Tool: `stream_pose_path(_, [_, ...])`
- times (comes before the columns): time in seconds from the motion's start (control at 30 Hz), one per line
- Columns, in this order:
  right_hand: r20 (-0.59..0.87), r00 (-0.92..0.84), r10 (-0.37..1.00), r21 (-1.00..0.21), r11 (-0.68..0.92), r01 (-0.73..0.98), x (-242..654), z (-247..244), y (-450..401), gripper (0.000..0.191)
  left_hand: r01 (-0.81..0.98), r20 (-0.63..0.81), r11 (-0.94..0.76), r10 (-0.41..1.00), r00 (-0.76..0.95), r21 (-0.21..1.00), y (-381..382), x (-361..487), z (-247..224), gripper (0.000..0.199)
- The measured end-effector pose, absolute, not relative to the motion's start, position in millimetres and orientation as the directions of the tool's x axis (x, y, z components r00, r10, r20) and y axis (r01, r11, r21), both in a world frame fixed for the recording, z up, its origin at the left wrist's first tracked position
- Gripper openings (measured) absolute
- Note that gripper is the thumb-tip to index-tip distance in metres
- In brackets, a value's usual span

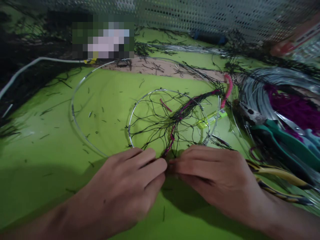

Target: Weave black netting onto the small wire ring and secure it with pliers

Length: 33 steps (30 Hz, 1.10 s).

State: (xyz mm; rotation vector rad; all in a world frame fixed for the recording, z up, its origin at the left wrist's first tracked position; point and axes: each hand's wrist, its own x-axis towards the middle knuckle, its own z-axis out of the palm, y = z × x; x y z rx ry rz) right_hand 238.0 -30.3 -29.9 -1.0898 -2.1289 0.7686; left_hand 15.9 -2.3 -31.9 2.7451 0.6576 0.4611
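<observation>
A small wire ring (162, 89) lies on the green surface, with black netting (178, 116) tied round it and gathered into a bundle toward the upper right. Purple cord (171, 140) runs through the netting down to the near side of the ring. There my left hand (135, 176) pinches the ring's near edge, fingers closed. My right hand (215, 176) is closed on the same edge just to the right, fingertips almost meeting the left ones. The wire and knots between the fingertips are hidden. A larger wire ring (73, 106) lies behind and to the left.
Green-handled pliers (282, 140), yellow-and-black handles (280, 173), a wire coil (255, 80) and purple yarn (295, 106) crowd the right side. A lime-green cutter (212, 119) lies by the ring. Black thread scraps (157, 68), a white cable (40, 59) and a perforated basket (187, 16) are farther back.
</observation>
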Motion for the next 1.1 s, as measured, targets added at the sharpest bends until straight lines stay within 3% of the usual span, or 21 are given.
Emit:
stream_pose_path(0.17, [0.049,-0.386,0.921,-0.849,0.242,0.47,235,-21,-23,0.02,0.382,0.225,-0.871,0.457,0.86,0.309,-1,15,-32,0.029])
stream_pose_path(0.27, [-0.04,-0.349,0.936,-0.857,0.148,0.493,233,-18,-19,0.022,0.37,0.223,-0.88,0.441,0.869,0.299,-1,14,-33,0.026])
stream_pose_path(0.5, [0.028,-0.354,0.935,-0.815,0.227,0.534,229,-26,-17,0.019,0.411,0.228,-0.837,0.506,0.832,0.361,2,16,-39,0.021])
stream_pose_path(0.77, [0.09,-0.307,0.947,-0.771,0.261,0.58,225,-35,-17,0.018,0.391,0.33,-0.884,0.46,0.824,0.256,1,11,-38,0.03])
stream_pose_path(0.93, [-0.089,-0.26,0.961,-0.825,0.075,0.559,230,-30,-13,0.017,0.353,0.3,-0.906,0.412,0.86,0.234,2,7,-37,0.033])
stream_pose_path(1.1, [-0.162,-0.309,0.937,-0.809,0.053,0.585,238,-24,-14,0.022,0.322,0.338,-0.936,0.352,0.873,0.144,4,5,-33,0.032])
